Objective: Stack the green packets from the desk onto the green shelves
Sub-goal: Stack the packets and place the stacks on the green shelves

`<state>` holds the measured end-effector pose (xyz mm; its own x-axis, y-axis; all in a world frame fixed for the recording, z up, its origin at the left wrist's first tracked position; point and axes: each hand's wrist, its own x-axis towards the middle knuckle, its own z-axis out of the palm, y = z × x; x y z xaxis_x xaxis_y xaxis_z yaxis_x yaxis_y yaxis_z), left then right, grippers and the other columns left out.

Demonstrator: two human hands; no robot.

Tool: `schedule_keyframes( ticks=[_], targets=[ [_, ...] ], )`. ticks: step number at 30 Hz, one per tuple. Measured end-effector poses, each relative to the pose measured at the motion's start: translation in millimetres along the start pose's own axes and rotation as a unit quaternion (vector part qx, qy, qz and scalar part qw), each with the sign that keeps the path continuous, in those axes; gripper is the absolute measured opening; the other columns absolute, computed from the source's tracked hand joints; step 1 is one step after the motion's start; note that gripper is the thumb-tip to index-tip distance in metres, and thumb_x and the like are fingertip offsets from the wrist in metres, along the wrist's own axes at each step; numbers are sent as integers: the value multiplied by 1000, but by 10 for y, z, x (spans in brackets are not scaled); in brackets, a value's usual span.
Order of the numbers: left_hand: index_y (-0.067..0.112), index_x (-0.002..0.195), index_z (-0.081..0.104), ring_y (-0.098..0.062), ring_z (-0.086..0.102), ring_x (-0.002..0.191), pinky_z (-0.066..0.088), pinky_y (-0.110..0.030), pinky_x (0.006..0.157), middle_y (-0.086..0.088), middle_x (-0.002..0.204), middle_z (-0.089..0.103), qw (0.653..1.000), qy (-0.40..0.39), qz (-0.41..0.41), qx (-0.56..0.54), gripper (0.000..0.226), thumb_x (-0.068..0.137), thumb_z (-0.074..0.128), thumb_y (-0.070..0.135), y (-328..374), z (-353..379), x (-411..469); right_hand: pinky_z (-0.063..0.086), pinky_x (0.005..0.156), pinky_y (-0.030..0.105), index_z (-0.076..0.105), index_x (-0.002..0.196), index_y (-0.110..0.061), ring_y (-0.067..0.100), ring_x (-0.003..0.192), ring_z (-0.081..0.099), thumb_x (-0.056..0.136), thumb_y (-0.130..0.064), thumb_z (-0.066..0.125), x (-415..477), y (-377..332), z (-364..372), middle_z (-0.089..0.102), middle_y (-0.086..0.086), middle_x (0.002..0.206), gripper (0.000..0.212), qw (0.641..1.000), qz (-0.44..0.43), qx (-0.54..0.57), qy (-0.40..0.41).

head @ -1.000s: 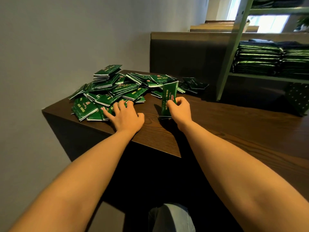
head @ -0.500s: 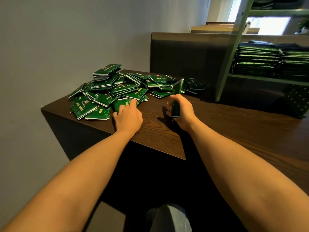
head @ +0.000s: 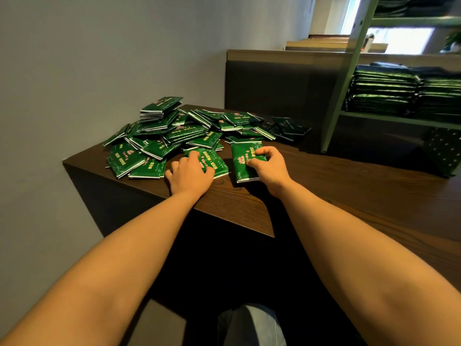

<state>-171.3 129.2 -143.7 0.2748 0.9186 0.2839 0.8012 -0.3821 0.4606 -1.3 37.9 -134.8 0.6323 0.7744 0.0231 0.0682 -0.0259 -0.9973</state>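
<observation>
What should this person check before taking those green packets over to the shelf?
1. Right hand grips the right packet: ok, fingers and thumb pinch it as it lies on the desk.
2. Left hand grips the left packet: cannot tell, bent fingers lie on top of it.
3. One packet or several under the right hand: cannot tell.
4. Room on the shelf: ok, a gap shows above the stacks.
5. Desk emptied of packets: not ok, a big pile lies there.
</observation>
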Motion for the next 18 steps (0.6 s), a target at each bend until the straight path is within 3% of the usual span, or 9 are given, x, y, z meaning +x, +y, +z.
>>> schedule_keyframes(
  ticks=[3, 7, 10, 13, 15, 17, 18],
  targets=[
    [19, 132, 57, -28, 54, 118, 40, -40, 99, -4, 131, 58, 994, 13, 21, -105, 42, 91, 61, 29, -21, -30, 20, 58, 94, 54, 44, 126, -20, 34, 112, 67, 89, -1, 74, 10, 0, -21, 55, 5, 122, 51, 1000, 1, -3, -8],
    [10, 123, 67, -23, 59, 111, 43, -26, 89, -8, 124, 64, 963, 55, -23, -263, 33, 91, 64, 10, 35, -49, -11, 60, 93, 48, 41, 144, -13, 30, 106, 70, 90, 0, 74, 2, -32, -1, 61, 10, 123, 65, 999, 30, 13, -10],
    [7, 116, 68, -21, 59, 106, 44, -25, 82, -9, 118, 63, 933, 40, -45, -355, 28, 90, 61, -2, 193, -53, -62, 60, 83, 37, 62, 114, -10, 21, 88, 69, 91, 4, 68, 8, -70, 33, 70, 12, 109, 27, 999, 30, 24, -14],
    [9, 118, 64, -21, 59, 112, 47, -27, 81, -9, 119, 60, 897, 4, -78, -436, 32, 89, 62, -5, 343, -37, -63, 55, 77, 36, 68, 94, -12, 22, 83, 66, 91, 1, 65, -35, -132, 136, 71, 8, 90, 14, 999, 41, 25, -21],
    [10, 120, 62, -21, 61, 108, 51, -27, 78, -11, 120, 62, 881, -4, -90, -465, 34, 89, 63, -3, 403, -50, -63, 57, 84, 38, 67, 114, -9, 23, 92, 68, 91, -7, 67, -79, -171, 242, 71, 8, 101, 23, 999, 39, 21, -24],
    [10, 119, 62, -13, 63, 95, 48, -16, 68, -8, 114, 65, 877, 14, -94, -471, 30, 90, 61, 0, 418, -113, -66, 56, 98, 48, 50, 144, -10, 27, 109, 67, 93, -16, 68, -125, -214, 360, 65, 9, 121, 54, 998, 43, 24, -30],
    [10, 119, 63, -8, 60, 86, 44, -10, 61, -5, 108, 65, 880, 26, -94, -464, 29, 91, 59, 2, 406, -168, -68, 55, 100, 49, 42, 149, -11, 28, 111, 66, 94, -16, 67, -141, -228, 414, 63, 9, 124, 61, 998, 46, 34, -37]
  ],
)
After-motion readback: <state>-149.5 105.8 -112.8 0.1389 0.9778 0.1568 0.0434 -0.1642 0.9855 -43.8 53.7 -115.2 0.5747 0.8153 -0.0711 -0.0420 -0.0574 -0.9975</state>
